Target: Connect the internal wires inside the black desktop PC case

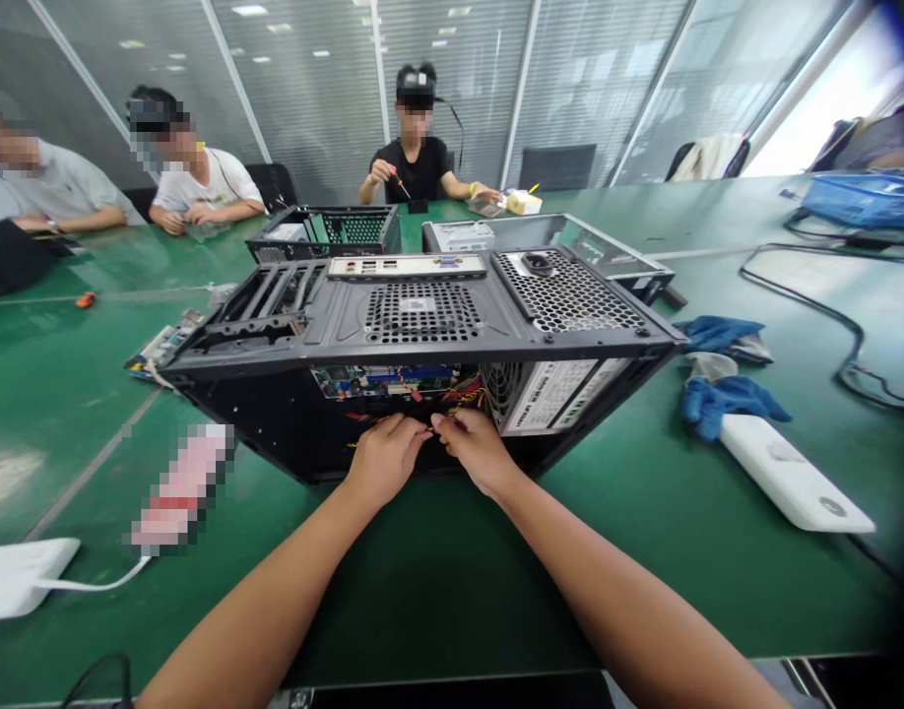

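Observation:
A black computer case [334,340] lies in front of me with its open side facing me and its rear panel up. Inside show a motherboard [378,380], a labelled power supply [562,396] and a bundle of thin coloured cables [463,392]. My left hand [387,455] is at the case opening, thumb and forefinger pinched on a thin yellow-and-black cable. Close beside it, my right hand [473,445] pinches the same cable near the power supply. The fingertips of both hands nearly meet, and the cable's ends are hidden among the other wires.
Blue-and-grey gloves [733,399] and a white power bank [796,473] lie to the right. On the left are a circuit board [163,345], a blurred pink object [182,487] and a white charger [20,579]. Other open cases [326,231] and several people are across the table.

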Demonstrator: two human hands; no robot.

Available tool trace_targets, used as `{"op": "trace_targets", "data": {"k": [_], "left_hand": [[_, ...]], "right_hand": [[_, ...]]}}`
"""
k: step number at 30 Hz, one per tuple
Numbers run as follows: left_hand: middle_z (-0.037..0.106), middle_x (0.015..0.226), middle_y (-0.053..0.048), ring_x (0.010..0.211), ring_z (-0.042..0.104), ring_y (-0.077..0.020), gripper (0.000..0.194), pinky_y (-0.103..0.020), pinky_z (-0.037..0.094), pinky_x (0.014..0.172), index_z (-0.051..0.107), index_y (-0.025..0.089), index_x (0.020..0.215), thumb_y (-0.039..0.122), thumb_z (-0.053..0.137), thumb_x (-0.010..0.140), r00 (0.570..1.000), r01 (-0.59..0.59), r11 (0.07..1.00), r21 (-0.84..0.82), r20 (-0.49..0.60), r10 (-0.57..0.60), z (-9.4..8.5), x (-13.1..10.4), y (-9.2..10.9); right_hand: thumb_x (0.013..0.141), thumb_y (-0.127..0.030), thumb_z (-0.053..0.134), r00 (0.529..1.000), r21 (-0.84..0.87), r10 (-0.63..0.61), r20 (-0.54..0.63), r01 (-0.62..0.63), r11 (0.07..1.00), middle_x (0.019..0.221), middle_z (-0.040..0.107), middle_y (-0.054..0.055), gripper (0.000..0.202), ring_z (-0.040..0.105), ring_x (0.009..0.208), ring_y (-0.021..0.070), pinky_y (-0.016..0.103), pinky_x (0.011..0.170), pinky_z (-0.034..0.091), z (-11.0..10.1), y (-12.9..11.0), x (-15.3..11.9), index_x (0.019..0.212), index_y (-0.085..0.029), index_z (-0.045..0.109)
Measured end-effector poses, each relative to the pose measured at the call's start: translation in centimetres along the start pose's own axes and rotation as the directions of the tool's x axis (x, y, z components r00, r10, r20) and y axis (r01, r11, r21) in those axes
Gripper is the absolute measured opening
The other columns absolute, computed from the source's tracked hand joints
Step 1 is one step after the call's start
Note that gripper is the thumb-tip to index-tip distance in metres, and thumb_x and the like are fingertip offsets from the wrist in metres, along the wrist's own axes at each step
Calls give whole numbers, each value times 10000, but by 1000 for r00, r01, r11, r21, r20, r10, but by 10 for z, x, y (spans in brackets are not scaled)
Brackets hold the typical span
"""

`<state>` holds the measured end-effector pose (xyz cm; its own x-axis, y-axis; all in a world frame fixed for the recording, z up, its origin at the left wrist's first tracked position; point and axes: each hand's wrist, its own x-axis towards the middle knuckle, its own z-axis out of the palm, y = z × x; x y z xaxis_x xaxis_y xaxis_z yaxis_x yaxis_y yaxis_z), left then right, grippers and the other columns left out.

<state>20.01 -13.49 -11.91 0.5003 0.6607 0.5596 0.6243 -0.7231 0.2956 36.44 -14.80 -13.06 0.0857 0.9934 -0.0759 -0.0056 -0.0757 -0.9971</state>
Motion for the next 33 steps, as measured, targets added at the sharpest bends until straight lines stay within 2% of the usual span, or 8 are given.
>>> {"op": "trace_targets", "data": {"k": [4, 7, 10, 15, 20, 24, 33], "left_hand": [[619, 824, -41, 773, 605, -159, 191, -277, 509, 726, 668, 172, 883, 263, 528, 975, 999, -29, 999, -30, -42, 28, 2, -2, -1], [587, 793, -38, 751, 582, -159, 215, -275, 499, 703, 675, 175, 857, 271, 523, 975, 997, -23, 1000, 6, -71, 23, 2, -1, 1], [552, 739, -27, 689, 556, -154, 247, -268, 474, 645, 674, 173, 842, 267, 494, 984, 999, 8, 998, 63, -37, -5, 2, 0, 4], [577, 727, -27, 668, 567, -163, 222, -281, 456, 635, 675, 172, 846, 245, 508, 973, 1000, 24, 993, 116, 4, -25, 1, 3, 6], [618, 748, -26, 695, 595, -166, 182, -286, 462, 669, 677, 176, 872, 245, 536, 964, 1000, 25, 998, 52, 0, -25, 1, 2, 4], [620, 727, -25, 687, 586, -164, 221, -284, 464, 673, 677, 176, 839, 295, 541, 968, 999, -27, 999, 25, -32, 28, 3, 0, 1], [644, 703, -26, 696, 600, -181, 222, -310, 455, 693, 684, 186, 831, 313, 556, 960, 999, -32, 995, 94, -23, 35, 4, 0, 0]], "right_hand": [[781, -568, 628, 999, -62, -38, -17, 37, 997, 628, 567, 4, 400, 524, 619, 148, 261, 554, 375, 0, 4, 0, 654, -197, 553], [803, -553, 599, 998, -96, -55, -15, 53, 994, 632, 573, 7, 385, 530, 625, 152, 267, 568, 388, -1, 4, 0, 653, -201, 552], [824, -537, 569, 996, -145, -93, 9, 94, 985, 624, 569, 1, 374, 528, 618, 152, 269, 571, 385, -4, 1, 1, 651, -207, 547], [846, -493, 544, 988, -229, -138, 65, 149, 962, 591, 549, -9, 343, 537, 621, 160, 275, 580, 384, -10, -2, 4, 652, -209, 542], [854, -497, 534, 989, -191, -134, 68, 144, 971, 612, 559, -6, 340, 536, 610, 153, 271, 575, 391, -10, 1, 3, 674, -209, 544], [842, -535, 551, 990, -172, -124, 62, 133, 976, 612, 553, -11, 374, 523, 591, 146, 270, 569, 390, -9, 2, 2, 660, -208, 538], [847, -531, 549, 984, -215, -154, 84, 169, 962, 575, 475, -35, 374, 458, 574, 137, 266, 557, 347, -13, -3, -1, 654, -211, 531]]}}
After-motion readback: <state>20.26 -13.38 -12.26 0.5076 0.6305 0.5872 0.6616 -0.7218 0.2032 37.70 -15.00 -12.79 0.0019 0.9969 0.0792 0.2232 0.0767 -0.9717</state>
